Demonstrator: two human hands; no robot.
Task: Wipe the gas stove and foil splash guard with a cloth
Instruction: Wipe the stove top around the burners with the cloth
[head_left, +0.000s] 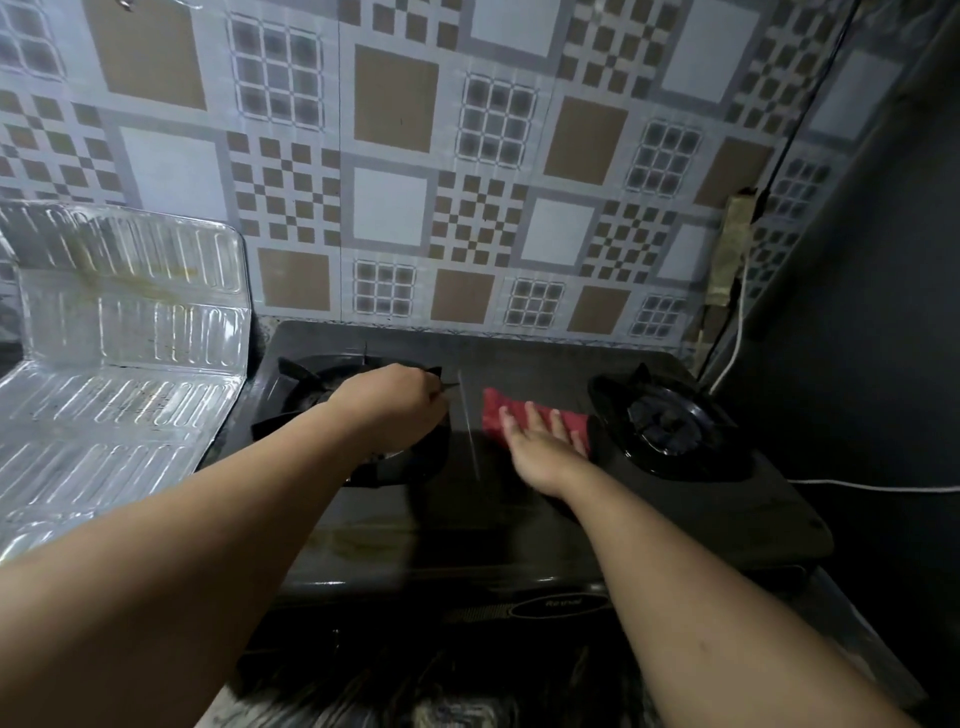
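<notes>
A black two-burner gas stove (519, 519) fills the middle of the view. My left hand (389, 402) rests over the left burner's pan support (296, 379), fingers closed on one of its prongs. My right hand (543, 441) lies flat, fingers spread, pressing a red cloth (501, 410) onto the stove top between the two burners. The right burner (667, 421) stands uncovered. A crinkled foil splash guard (130, 332), stained brownish near its top, stands bent at the left of the stove.
A patterned tile wall (467, 182) rises behind the stove. A dark wall (883, 312) closes the right side, with a white cable (857, 487) running along it. The counter's front edge lies below the stove.
</notes>
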